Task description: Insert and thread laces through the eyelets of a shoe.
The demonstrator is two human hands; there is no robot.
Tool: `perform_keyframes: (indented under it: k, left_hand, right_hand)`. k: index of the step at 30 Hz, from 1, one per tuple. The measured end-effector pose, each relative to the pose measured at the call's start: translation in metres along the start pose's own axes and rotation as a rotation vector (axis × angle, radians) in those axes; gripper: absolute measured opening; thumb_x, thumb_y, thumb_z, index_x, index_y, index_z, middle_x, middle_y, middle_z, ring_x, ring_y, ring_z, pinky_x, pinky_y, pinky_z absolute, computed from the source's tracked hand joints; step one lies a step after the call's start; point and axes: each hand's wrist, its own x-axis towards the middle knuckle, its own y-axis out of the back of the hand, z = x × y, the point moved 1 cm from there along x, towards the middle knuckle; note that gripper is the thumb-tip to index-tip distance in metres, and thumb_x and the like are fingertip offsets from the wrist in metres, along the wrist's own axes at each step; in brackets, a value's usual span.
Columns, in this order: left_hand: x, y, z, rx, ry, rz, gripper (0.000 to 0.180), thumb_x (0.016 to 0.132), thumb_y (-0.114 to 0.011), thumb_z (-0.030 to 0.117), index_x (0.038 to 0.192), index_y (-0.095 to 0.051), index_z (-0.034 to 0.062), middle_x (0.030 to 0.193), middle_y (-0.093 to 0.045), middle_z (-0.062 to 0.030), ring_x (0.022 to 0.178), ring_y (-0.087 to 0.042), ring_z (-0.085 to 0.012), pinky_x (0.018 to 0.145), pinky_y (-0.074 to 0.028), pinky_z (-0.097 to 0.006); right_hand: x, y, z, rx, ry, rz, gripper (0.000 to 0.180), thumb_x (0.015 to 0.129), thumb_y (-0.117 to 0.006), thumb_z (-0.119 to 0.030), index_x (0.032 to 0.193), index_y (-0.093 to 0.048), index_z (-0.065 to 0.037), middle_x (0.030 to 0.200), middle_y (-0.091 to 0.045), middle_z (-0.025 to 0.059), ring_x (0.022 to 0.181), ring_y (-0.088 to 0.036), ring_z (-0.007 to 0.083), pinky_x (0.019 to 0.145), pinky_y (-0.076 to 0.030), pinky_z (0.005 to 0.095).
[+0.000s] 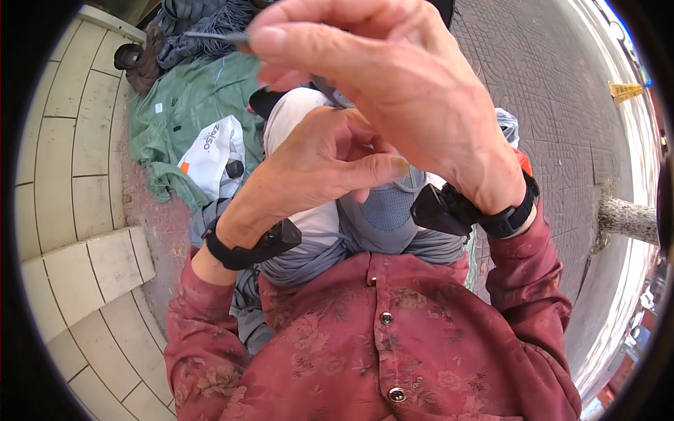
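My right hand (428,105) is raised in front of me. Its thumb and forefinger pinch a thin dark grey strip (217,36) that looks like a shoelace end and points left. Below it, my left hand (309,161) has curled fingers, with the thumb lying along the edge of a blue-grey mesh shoe upper (390,209) in my lap. The left fingertips are partly hidden. A grey cord (408,186) curves beside that thumb. Grey strands (302,259) lie across my light-coloured trouser legs under the upper.
A green cloth (189,91) is spread at the left, bearing a white plastic bag (210,158). Grey cords (217,21) are heaped beyond, near a brown shoe (145,63). Tiled steps (91,266) flank me on the left. Patterned paving (540,105) and a tree trunk (628,219) are at the right.
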Motion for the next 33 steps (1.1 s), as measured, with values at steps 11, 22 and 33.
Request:
perform_keyframes:
  k: [11, 22, 33]
  left_hand:
    - [-0.032, 0.012, 0.011, 0.413, -0.318, 0.757, 0.026, 0.087, -0.081, 0.015, 0.078, -0.062, -0.0006, 0.062, -0.061, -0.0006, 0.053, -0.054, -0.0049, 0.047, -0.041, -0.021]
    - [-0.073, 0.025, 0.05, -0.519, -0.247, 0.077, 0.026, 0.106, -0.047, 0.017, 0.107, -0.057, -0.0074, 0.081, -0.041, -0.0016, 0.058, -0.037, -0.007, 0.047, -0.028, -0.019]
    - [-0.147, 0.139, 0.039, -0.68, -0.502, 0.415, 0.021, 0.11, -0.042, 0.012, 0.113, -0.051, -0.0072, 0.103, -0.049, -0.0094, 0.066, -0.048, -0.0046, 0.05, -0.041, -0.019]
  right_hand:
    - [0.025, -0.03, -0.012, 0.146, -0.02, 0.114, 0.026, 0.098, -0.07, -0.024, 0.105, -0.069, 0.0, 0.088, -0.069, 0.0045, 0.082, -0.065, 0.0111, 0.073, -0.056, 0.0274]
    - [0.039, -0.035, -0.008, 0.204, 0.086, 0.223, 0.024, 0.098, -0.069, -0.023, 0.103, -0.069, 0.0, 0.088, -0.069, 0.005, 0.08, -0.065, 0.0112, 0.073, -0.056, 0.0275]
    - [-0.025, 0.017, 0.097, -0.951, 0.249, 0.108, 0.023, 0.093, -0.064, -0.006, 0.115, -0.068, 0.001, 0.095, -0.069, 0.0116, 0.088, -0.068, 0.0232, 0.081, -0.053, 0.0334]
